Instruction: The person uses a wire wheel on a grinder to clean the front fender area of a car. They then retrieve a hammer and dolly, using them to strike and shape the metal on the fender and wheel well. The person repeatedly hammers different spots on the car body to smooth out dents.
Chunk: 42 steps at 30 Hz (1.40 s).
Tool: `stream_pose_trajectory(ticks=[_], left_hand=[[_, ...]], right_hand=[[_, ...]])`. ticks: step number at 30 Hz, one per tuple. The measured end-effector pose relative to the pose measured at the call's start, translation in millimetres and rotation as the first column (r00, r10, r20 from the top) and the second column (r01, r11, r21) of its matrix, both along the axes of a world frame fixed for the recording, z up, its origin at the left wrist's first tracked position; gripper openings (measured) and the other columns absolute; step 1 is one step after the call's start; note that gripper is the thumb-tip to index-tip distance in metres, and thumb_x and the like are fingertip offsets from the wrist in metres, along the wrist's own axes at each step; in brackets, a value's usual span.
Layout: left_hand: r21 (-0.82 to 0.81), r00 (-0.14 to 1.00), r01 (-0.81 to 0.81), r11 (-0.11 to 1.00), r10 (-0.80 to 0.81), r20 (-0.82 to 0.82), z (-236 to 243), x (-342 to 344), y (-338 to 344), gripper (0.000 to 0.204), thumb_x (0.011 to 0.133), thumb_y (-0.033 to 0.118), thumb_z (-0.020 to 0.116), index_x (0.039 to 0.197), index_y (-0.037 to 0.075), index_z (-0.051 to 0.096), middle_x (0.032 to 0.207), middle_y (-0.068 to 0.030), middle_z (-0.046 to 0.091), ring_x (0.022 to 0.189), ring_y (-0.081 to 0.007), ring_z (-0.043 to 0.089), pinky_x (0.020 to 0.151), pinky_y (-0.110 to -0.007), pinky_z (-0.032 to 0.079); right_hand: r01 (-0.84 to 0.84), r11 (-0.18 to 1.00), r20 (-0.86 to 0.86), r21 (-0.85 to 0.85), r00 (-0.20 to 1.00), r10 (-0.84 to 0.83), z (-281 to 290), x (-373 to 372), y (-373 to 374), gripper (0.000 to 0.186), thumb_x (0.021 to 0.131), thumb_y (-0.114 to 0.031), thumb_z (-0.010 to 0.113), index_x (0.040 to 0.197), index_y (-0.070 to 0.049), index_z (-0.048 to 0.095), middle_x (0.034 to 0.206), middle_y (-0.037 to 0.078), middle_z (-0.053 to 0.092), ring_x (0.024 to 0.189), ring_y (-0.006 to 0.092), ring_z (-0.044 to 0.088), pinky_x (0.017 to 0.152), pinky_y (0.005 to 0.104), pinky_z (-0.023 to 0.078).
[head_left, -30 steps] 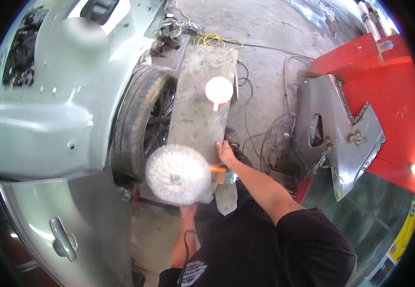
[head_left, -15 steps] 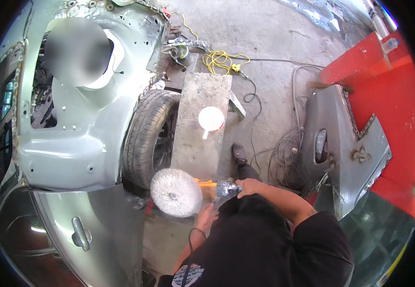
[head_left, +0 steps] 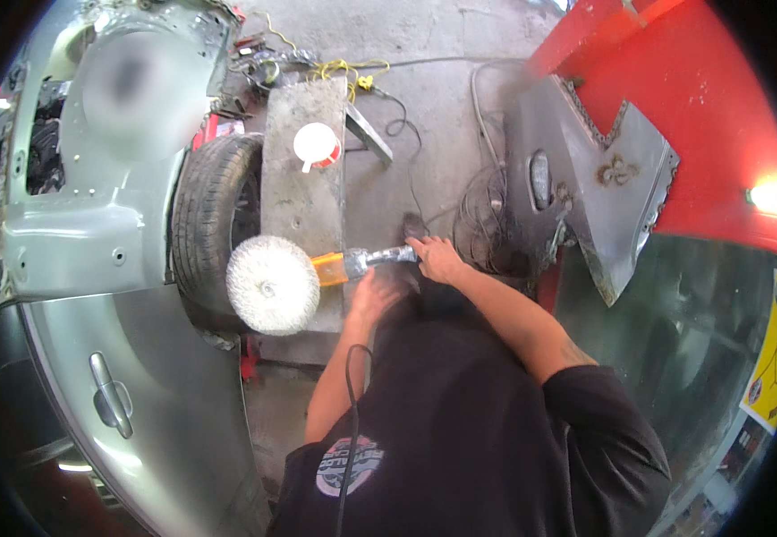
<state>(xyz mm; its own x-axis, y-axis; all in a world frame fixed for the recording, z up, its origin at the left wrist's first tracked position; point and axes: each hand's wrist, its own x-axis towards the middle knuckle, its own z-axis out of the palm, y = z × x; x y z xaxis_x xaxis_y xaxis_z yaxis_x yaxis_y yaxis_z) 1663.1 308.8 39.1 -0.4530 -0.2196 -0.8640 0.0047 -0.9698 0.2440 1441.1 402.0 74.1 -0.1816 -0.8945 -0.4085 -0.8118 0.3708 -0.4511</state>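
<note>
An orange and grey power polisher (head_left: 332, 268) with a round white fluffy pad (head_left: 272, 285) is held level in front of me. My right hand (head_left: 439, 259) is wrapped round the rear end of its grey handle. Just below the tool's body is my left hand (head_left: 376, 299), its thumb apart from the stretched fingers, somewhat blurred; no object shows in it. A dark cord (head_left: 350, 421) runs down across my black shirt. The pad faces up and hangs over the near end of a grey bench, beside a car tyre (head_left: 218, 197), touching no panel that I can see.
To the left stands a grey-green car body with a door (head_left: 151, 385). On the narrow bench (head_left: 303, 210) sits a white and red tub (head_left: 317, 144). A loose grey body panel (head_left: 585, 179) leans by a red surface at right. Cables (head_left: 482, 215) and a yellow cord lie on the floor.
The view has shifted, so the car, bench and panel sit further left and higher. My left hand has come up closer to the polisher's body. My right hand keeps its grip.
</note>
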Motion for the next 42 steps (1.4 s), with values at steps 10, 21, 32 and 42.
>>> stream_pose_trajectory(ticks=[10, 21, 32, 42], left_hand=[[0.057, 0.997, 0.067, 0.996, -0.068, 0.019, -40, -39, 18, 0.083, 0.103, 0.051, 0.054, 0.16, 0.005, 0.016, 0.162, -0.026, 0.026, 0.14, -0.0488, 0.041, 0.103, -0.062, 0.048], [0.142, 0.925, -0.356, 0.923, 0.327, 0.196, -20, -121, 25, 0.061, 0.105, 0.042, 0.048, 0.149, 0.0, 0.039, 0.149, -0.026, 0.044, 0.138, -0.0421, 0.044, 0.112, -0.06, 0.039], [0.183, 0.616, 0.546, 0.817, -0.541, 0.572, 13, -165, -13, 0.032, 0.099, 0.033, 0.063, 0.111, 0.003, 0.065, 0.087, -0.0154, 0.07, 0.077, -0.0386, 0.071, 0.064, -0.056, 0.058], [-0.156, 0.661, 0.661, 0.734, -0.47, 0.585, -40, -344, -119, 0.035, 0.098, 0.034, 0.059, 0.104, 0.001, 0.071, 0.093, -0.0147, 0.07, 0.084, -0.0283, 0.066, 0.069, -0.047, 0.051]], right_hand=[[0.351, 0.928, 0.277, 0.126, 0.886, -0.373, 27, -116, 83, 0.06, 0.085, -0.017, 0.071, 0.14, -0.005, 0.052, 0.116, 0.027, 0.069, 0.111, 0.0422, 0.066, 0.094, 0.0485, 0.052], [0.587, 0.752, 0.332, 0.3, 0.675, -0.659, -28, -376, 91, 0.045, 0.087, -0.011, 0.071, 0.129, 0.001, 0.062, 0.095, 0.02, 0.073, 0.08, 0.0245, 0.072, 0.073, 0.0376, 0.057], [0.697, 0.683, 0.381, 0.218, 0.583, -0.717, -19, -543, 58, 0.047, 0.086, -0.017, 0.073, 0.128, 0.002, 0.063, 0.109, 0.024, 0.072, 0.099, 0.0368, 0.071, 0.087, 0.0456, 0.055], [0.502, 0.851, 0.334, 0.15, 0.785, -0.522, -45, -638, -19, 0.05, 0.085, -0.012, 0.071, 0.131, 0.001, 0.06, 0.098, 0.022, 0.072, 0.084, 0.029, 0.071, 0.078, 0.0403, 0.056]])
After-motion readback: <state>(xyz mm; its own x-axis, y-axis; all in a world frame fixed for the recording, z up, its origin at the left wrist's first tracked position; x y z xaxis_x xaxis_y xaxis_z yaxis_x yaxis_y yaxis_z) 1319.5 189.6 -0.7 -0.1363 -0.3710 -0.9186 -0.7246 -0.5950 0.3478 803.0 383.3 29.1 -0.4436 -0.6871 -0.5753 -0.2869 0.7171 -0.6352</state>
